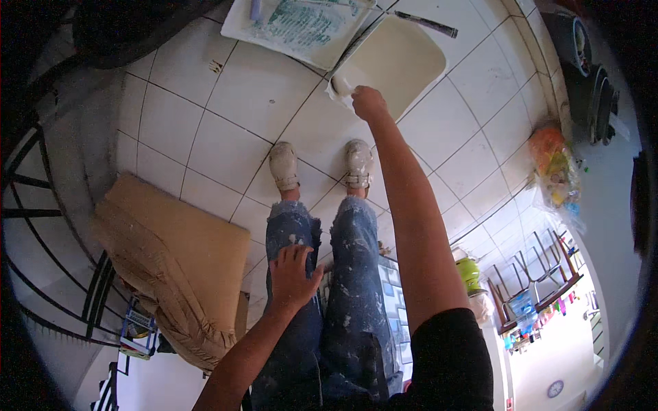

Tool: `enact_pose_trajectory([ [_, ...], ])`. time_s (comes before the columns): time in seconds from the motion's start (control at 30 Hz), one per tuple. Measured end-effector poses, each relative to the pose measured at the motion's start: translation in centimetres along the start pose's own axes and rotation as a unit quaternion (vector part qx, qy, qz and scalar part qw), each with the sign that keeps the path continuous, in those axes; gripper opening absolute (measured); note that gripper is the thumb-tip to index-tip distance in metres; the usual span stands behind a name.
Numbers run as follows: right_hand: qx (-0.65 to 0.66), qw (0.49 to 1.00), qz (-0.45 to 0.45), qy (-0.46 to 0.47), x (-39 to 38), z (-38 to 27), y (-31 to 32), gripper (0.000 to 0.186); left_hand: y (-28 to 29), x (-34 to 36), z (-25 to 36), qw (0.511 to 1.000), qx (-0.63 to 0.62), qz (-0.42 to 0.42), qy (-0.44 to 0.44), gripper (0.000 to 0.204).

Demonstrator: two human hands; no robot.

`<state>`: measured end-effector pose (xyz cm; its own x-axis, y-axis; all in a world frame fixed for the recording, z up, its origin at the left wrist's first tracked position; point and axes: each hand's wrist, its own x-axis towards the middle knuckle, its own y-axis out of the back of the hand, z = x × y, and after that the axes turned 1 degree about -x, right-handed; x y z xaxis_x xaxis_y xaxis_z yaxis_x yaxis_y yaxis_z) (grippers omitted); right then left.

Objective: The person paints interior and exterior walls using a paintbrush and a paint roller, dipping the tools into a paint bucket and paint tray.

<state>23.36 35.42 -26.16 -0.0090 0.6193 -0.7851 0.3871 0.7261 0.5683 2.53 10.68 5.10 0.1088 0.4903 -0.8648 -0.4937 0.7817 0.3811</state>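
My right hand [370,103] reaches out over the near left corner of a tray [442,63] filled with cream-coloured paint. Its fingers are closed on a whitish, round-ended tool [340,85] whose kind I cannot make out. The round end sits at the tray's corner, over the paint. My left hand [295,274] lies on my left leg near the knee, fingers spread and holding nothing. Paint spots mark my jeans [353,301] and my pale shoes [283,164].
Left of the paint tray, a white tray [236,33] bears teal smears and a purple-handled thing [256,9]. A black handle [426,24] crosses the paint tray's far edge. Cardboard [185,240] stands at left, near black metal railings [31,211]. An orange plastic bag [548,154] lies right.
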Motion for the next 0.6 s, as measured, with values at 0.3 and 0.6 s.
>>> enact_pose_trajectory([
  [0.3,-0.026,0.991,0.004,0.132,-0.1,4.1,2.8,0.027,0.3,0.1,-0.8,0.999,0.033,-0.009,0.001,0.044],
  [0.6,-0.096,0.988,-0.034,0.120,-1.8,3.9,8.7,0.025,1.1,0.5,-1.3,0.997,0.065,-0.027,0.012,0.046],
])
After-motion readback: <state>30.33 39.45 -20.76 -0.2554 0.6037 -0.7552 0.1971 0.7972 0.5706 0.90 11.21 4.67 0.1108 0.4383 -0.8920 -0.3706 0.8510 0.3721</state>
